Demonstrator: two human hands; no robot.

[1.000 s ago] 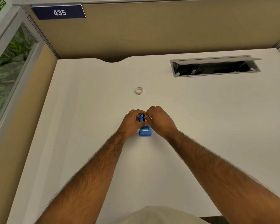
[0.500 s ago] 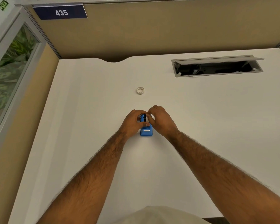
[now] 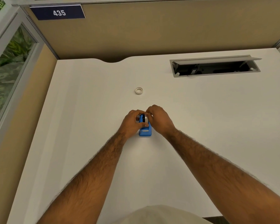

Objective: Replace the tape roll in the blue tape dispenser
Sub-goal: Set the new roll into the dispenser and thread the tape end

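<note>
Near the middle of the white desk stands the blue tape dispenser, long axis pointing toward the person, cutter end nearest the viewer. Both hands meet over its far end.

Left hand: wraps the dispenser's left side. Thumb lies across the blue body; the other fingers curl over the top. Closed on the dispenser, holding it against the desk.

Right hand: comes in from the right, fingertips bunched together at the top of the dispenser, pinched on a pale grey rounded piece that shows between the two hands. Cannot tell whether this piece is a tape roll or its hub; too small and partly covered. A dark slot is visible in the dispenser just left of it.

A separate tape roll, whitish ring, lies flat on the desk beyond the hands, well apart from them, untouched.

Far right of the desk: a grey cable hatch with its lid raised. Behind the desk, a tan partition; a dark blue plate reads 435.
</note>
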